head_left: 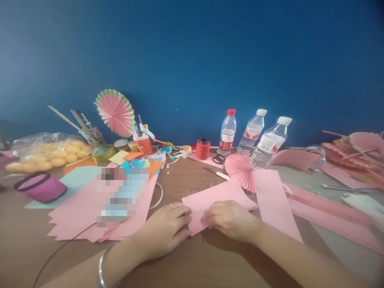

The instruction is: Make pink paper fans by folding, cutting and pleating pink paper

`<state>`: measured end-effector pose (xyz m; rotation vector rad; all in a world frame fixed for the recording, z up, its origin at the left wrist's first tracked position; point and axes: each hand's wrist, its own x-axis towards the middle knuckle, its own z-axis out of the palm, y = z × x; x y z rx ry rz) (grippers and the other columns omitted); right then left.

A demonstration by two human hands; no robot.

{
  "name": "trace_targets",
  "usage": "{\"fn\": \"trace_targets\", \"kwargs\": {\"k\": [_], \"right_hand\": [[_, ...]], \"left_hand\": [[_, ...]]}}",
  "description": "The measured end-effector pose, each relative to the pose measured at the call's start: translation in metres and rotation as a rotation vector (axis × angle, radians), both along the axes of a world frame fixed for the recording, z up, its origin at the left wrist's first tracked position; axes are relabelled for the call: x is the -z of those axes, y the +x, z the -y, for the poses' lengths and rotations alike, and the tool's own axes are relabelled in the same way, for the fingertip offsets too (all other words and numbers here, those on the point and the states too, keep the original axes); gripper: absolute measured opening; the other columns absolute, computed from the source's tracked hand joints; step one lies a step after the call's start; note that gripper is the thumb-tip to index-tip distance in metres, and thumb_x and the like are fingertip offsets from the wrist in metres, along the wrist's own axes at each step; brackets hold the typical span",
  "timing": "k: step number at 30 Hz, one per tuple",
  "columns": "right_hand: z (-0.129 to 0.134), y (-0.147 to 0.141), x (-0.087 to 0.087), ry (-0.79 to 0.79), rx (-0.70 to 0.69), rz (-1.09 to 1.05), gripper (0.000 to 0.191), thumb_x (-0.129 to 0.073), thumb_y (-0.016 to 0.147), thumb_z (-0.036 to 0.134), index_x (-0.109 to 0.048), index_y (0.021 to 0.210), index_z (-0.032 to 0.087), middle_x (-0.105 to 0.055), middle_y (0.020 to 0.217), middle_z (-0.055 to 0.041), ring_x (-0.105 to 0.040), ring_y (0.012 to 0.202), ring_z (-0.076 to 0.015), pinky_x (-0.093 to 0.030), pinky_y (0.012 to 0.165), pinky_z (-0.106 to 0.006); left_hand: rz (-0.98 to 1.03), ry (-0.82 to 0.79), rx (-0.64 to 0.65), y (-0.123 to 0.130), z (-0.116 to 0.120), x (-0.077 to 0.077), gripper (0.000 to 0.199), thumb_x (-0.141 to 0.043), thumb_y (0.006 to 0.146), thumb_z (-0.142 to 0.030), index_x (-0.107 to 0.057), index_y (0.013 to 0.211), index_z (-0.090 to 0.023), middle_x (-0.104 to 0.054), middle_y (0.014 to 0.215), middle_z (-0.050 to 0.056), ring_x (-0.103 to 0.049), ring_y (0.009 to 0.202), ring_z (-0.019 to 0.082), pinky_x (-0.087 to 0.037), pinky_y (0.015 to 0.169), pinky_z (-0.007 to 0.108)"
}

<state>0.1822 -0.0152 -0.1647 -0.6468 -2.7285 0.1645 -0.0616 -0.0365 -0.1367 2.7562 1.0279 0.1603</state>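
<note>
Hands press a pink paper sheet (210, 202) at lower centre: left hand (166, 230) and right hand (229, 220), fingers pinching its near edge. Uneven pressure could skew the crease or tear the sheet.

Pink paper sheet (210, 200), pink pleated fan (241, 170), red thread spool (203, 149) — all lay on a brown table (186, 264) against a deep blue wall (192, 60).

Soft, even indoor light, slightly dim and hazy

Faint shadows are cast beneath the left hand (166, 232) and right hand (229, 220) onto the table (180, 264). The whole frame is rendered soft; the pink fans (354, 154) at the right edge are smeared and stretched. A pixelated patch (123, 194) is laid over the paper stack.
</note>
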Motion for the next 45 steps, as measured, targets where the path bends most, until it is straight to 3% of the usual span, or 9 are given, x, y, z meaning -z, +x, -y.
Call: {"fn": "trace_targets", "kwargs": {"k": [6, 11, 15, 20, 26, 31, 33, 38, 45], "right_hand": [[0.002, -0.003, -0.014, -0.19, 0.066, 0.013, 0.025, -0.043, 0.094, 0.026, -0.067, 0.088, 0.02, -0.068, 0.087, -0.0036, -0.058, 0.081, -0.0165, -0.043, 0.075, -0.027], [-0.01, -0.016, -0.025, -0.279, 0.179, 0.148, 0.022, -0.046, 0.092, 0.022, -0.067, 0.096, 0.025, -0.066, 0.087, -0.0023, -0.057, 0.081, -0.0187, -0.04, 0.072, -0.029], [-0.021, -0.021, -0.031, -0.304, 0.159, 0.257, 0.019, -0.05, 0.088, 0.021, -0.067, 0.095, 0.026, -0.064, 0.082, -0.001, -0.055, 0.076, -0.0183, -0.038, 0.069, -0.03], [-0.03, -0.024, -0.037, -0.385, 0.091, 0.339, 0.019, -0.046, 0.088, 0.017, -0.064, 0.086, 0.021, -0.061, 0.08, -0.0008, -0.052, 0.072, -0.0171, -0.034, 0.065, -0.029], [-0.033, -0.026, -0.029, -0.352, 0.025, 0.379, 0.017, -0.052, 0.083, 0.011, -0.057, 0.069, 0.02, -0.057, 0.074, 0.0007, -0.046, 0.069, -0.0171, -0.029, 0.063, -0.029], [-0.033, -0.02, -0.023, -0.369, 0.05, 0.293, 0.012, -0.057, 0.084, 0.014, -0.061, 0.088, 0.024, -0.059, 0.079, 0.0031, -0.049, 0.073, -0.0166, -0.031, 0.065, -0.029], [-0.032, -0.017, -0.019, -0.332, 0.039, 0.275, 0.015, -0.061, 0.081, 0.015, -0.061, 0.091, 0.025, -0.059, 0.079, 0.0035, -0.049, 0.072, -0.0172, -0.031, 0.065, -0.03], [-0.03, -0.014, -0.013, -0.15, 0.087, 0.331, 0.014, -0.07, 0.073, 0.018, -0.057, 0.069, 0.022, -0.055, 0.071, 0.0006, -0.046, 0.068, -0.0203, -0.029, 0.061, -0.033], [-0.031, -0.014, -0.01, -0.051, 0.062, 0.319, 0.02, -0.072, 0.07, 0.017, -0.053, 0.07, 0.021, -0.053, 0.071, 0.0005, -0.044, 0.067, -0.0204, -0.027, 0.058, -0.032]], "left_hand": [[-0.06, -0.123, 0.092, -0.017, -0.012, -0.009, 0.022, -0.045, 0.093, -0.025, -0.06, 0.11, -0.027, -0.058, 0.119, 0.0, -0.054, 0.105, 0.021, -0.037, 0.094, 0.035], [-0.064, -0.14, 0.124, -0.022, -0.021, -0.012, 0.022, -0.054, 0.087, -0.023, -0.062, 0.107, -0.029, -0.056, 0.116, 0.002, -0.053, 0.103, 0.022, -0.041, 0.089, 0.034], [-0.058, -0.12, 0.14, -0.026, -0.024, -0.007, 0.027, -0.047, 0.088, -0.018, -0.061, 0.109, -0.027, -0.056, 0.116, 0.003, -0.053, 0.103, 0.021, -0.043, 0.089, 0.033], [0.078, 0.003, 0.211, -0.029, -0.021, 0.005, 0.035, -0.039, 0.089, -0.011, -0.059, 0.117, -0.017, -0.063, 0.114, 0.005, -0.052, 0.111, 0.02, -0.039, 0.1, 0.032], [-0.026, 0.046, 0.17, -0.024, -0.011, 0.0, 0.029, -0.051, 0.088, -0.026, -0.059, 0.115, -0.019, -0.063, 0.116, 0.004, -0.052, 0.112, 0.024, -0.039, 0.1, 0.038], [-0.102, -0.016, 0.21, -0.016, -0.015, -0.012, 0.047, -0.052, 0.088, -0.043, -0.043, 0.133, -0.032, -0.056, 0.128, -0.003, -0.05, 0.116, 0.021, -0.04, 0.097, 0.035], [-0.106, 0.012, 0.185, -0.015, -0.015, -0.011, 0.047, -0.051, 0.088, -0.048, -0.046, 0.131, -0.032, -0.059, 0.125, -0.004, -0.051, 0.113, 0.019, -0.04, 0.095, 0.032], [-0.123, 0.064, 0.131, -0.014, -0.012, -0.002, 0.046, -0.053, 0.085, -0.053, -0.051, 0.127, -0.032, -0.061, 0.12, -0.002, -0.052, 0.112, 0.02, -0.04, 0.094, 0.034], [-0.102, 0.088, 0.115, -0.014, -0.011, 0.0, 0.041, -0.057, 0.082, -0.052, -0.057, 0.118, -0.032, -0.064, 0.114, -0.003, -0.054, 0.107, 0.021, -0.04, 0.089, 0.035]]}}
